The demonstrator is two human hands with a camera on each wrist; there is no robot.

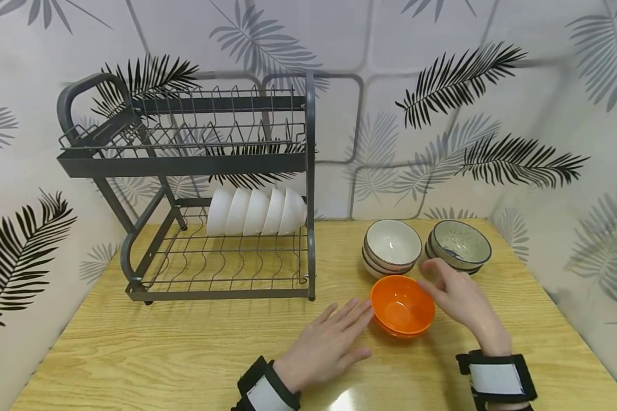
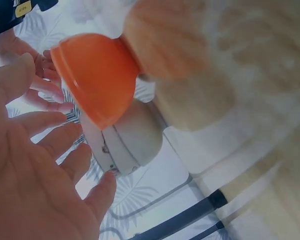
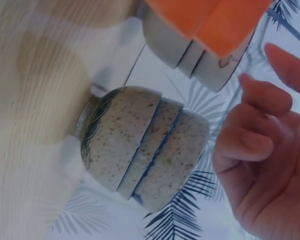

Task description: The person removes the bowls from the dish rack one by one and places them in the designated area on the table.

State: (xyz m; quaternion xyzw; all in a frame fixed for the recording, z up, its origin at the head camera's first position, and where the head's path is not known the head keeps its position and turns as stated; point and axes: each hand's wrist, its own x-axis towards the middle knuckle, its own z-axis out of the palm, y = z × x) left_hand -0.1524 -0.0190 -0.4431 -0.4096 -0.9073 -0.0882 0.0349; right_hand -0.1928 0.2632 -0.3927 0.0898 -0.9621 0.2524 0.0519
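A small stack of orange bowls (image 1: 403, 313) stands upright on the table. My left hand (image 1: 328, 344) is just left of it, palm toward the bowls and fingers stretched out near the rim. On the other side, my right hand (image 1: 461, 298) hovers by the rim with thumb extended and fingers loosely bent. In the right wrist view nothing lies within that hand's fingers. Behind the orange stack are white bowls with a dark rim (image 1: 392, 244). Speckled grey bowls (image 3: 140, 145) form another stack, beyond the right hand in the head view.
On the left stands a dark two-tier dish rack (image 1: 226, 295). Several white bowls (image 1: 257, 212) sit on edge in a row on its lower tier, toward the right end. The wooden table (image 1: 169, 354) meets a leaf-patterned wall (image 1: 334, 194) at the back.
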